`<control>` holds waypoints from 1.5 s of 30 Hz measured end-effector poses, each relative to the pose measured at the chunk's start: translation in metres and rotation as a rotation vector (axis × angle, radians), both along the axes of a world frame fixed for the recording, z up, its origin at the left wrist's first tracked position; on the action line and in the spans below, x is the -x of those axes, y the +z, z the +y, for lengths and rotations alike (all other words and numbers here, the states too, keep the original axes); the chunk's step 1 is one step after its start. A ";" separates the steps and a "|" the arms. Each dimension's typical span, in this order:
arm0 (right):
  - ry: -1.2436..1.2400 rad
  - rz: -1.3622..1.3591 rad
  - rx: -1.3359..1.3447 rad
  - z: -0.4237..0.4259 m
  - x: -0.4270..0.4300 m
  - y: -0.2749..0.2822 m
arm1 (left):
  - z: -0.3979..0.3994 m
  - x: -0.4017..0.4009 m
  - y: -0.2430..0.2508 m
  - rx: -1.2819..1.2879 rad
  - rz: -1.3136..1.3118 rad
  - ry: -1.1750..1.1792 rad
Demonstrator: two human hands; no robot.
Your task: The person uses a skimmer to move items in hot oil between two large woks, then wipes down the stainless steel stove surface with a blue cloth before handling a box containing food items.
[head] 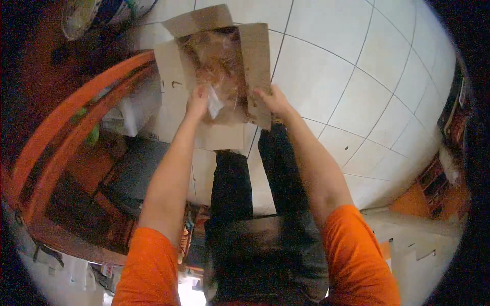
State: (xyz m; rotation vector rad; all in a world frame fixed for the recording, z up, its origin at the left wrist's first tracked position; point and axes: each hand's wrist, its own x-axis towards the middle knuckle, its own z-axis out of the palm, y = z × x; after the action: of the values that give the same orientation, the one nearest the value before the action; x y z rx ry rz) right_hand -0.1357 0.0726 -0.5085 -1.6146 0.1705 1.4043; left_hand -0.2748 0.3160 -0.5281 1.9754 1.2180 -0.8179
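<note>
An open cardboard box [257, 57] is before me, its flaps folded outward. Inside lies clear, crinkled plastic film [220, 53] over brownish contents that are too blurred to name. My left hand [197, 103] is at the box's left inner edge, its fingers closed at a small whitish plastic piece [215, 102] that hangs beside them. With the thumb on the inner face and the fingers behind, my right hand [273, 101] grips the right flap. Its fingertips are hidden by the cardboard. The front flap [221, 137] points towards my legs.
Pale floor tiles [321, 72] spread to the right. On the left stand an orange curved frame [76, 103] and a dark grey panel [138, 172]. A whitish container [115, 15] is at upper left. My dark-trousered legs [231, 187] are just below the box.
</note>
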 end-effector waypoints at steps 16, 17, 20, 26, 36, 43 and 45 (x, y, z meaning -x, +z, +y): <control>-0.332 -0.114 0.190 -0.155 -0.018 0.002 | -0.139 -0.094 0.020 -0.282 -0.273 -0.318; -0.416 -0.082 0.165 -0.161 -0.024 0.002 | -0.142 -0.099 0.011 -0.279 -0.272 -0.336; -0.402 -0.176 0.128 -0.162 -0.039 0.004 | -0.129 -0.112 -0.009 -0.733 -0.316 -0.254; -0.501 -0.284 0.211 -0.166 -0.050 0.013 | -0.130 -0.175 0.012 -0.296 -0.264 -0.380; -0.478 -0.279 0.210 -0.194 -0.237 0.302 | -0.125 -0.375 0.291 -0.208 -0.290 -0.457; -0.757 -0.176 0.061 -0.225 -0.427 0.497 | -0.139 -0.608 0.496 -0.042 -0.574 -0.363; -0.879 -0.277 0.019 -0.232 -0.487 0.537 | -0.150 -0.684 0.531 0.051 -0.612 -0.307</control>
State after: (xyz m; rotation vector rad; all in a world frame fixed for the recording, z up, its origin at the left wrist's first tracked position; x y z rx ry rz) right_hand 0.3510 -0.1595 0.0284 -1.4480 0.6392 0.5031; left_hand 0.4088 0.1664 0.0028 2.1702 0.5436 -0.3242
